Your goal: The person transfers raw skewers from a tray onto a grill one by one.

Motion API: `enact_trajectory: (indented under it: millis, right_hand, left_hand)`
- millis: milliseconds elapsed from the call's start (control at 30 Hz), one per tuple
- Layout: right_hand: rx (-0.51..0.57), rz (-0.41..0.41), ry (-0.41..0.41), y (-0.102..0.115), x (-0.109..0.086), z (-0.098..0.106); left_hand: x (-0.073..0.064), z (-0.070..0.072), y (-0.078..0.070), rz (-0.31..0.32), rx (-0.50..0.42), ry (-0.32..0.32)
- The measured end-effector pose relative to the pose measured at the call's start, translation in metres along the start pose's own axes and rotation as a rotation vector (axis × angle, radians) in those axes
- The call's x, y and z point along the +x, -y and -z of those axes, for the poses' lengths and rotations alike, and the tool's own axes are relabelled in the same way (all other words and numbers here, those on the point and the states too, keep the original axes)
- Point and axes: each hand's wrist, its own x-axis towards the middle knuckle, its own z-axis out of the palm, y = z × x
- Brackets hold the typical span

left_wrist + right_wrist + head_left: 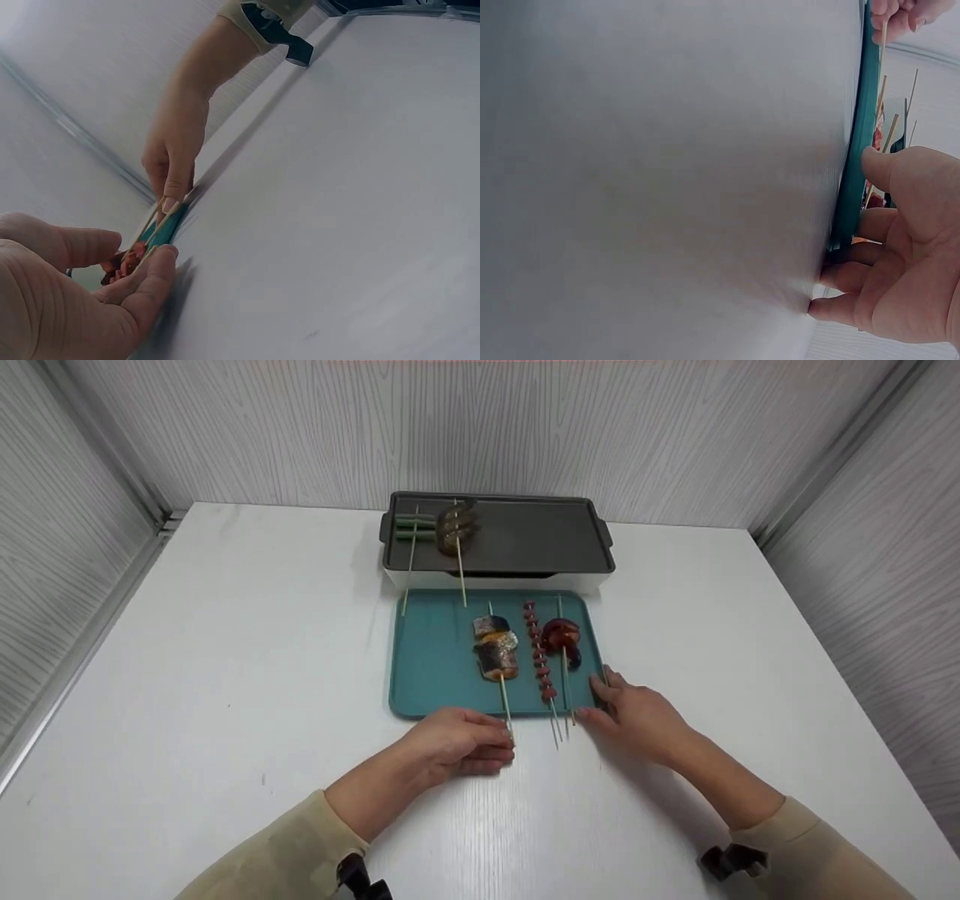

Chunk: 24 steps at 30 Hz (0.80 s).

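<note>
Near the tray's front edge my left hand (465, 742) pinches the stick of a skewer (496, 651) that carries chunky silvery-dark and orange pieces. Those pieces lie over the teal tray (431, 660). At the tray's front right corner, my right hand (645, 720) grips the rim, thumb at the front and fingers along the side; the right wrist view shows the thumb against the tray's edge (859, 142). Between the hands lie a skewer of small red pieces (538, 649) and one with a glossy dark-red piece (561, 636), their sticks jutting past the front rim.
Behind the tray stands a dark griddle plate (536, 540) on a white base. On its left part rest a skewer with green stalks (417, 534) and one with a brown scored piece (455, 531), sticks overhanging the tray. Pale panels (480, 427) enclose the white table (285, 660).
</note>
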Motion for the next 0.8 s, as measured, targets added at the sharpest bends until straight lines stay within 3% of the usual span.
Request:
enact_trajectory:
  millis: [367, 667, 800]
  right_hand:
    - [-0.005, 0.008, -0.017, 0.0002, -0.0009, -0.0005]
    - [-0.008, -0.009, -0.006, -0.0002, -0.0002, -0.0007]
    - [-0.008, -0.010, 0.001, -0.0004, -0.0001, -0.0006]
  left_hand:
    - [0.0088, -0.0088, 0.0069, -0.013, -0.037, 0.041]
    - [0.0056, -0.0096, 0.0046, -0.018, -0.094, -0.016]
    - [0.0026, -0.0088, 0.0024, -0.028, -0.074, -0.016]
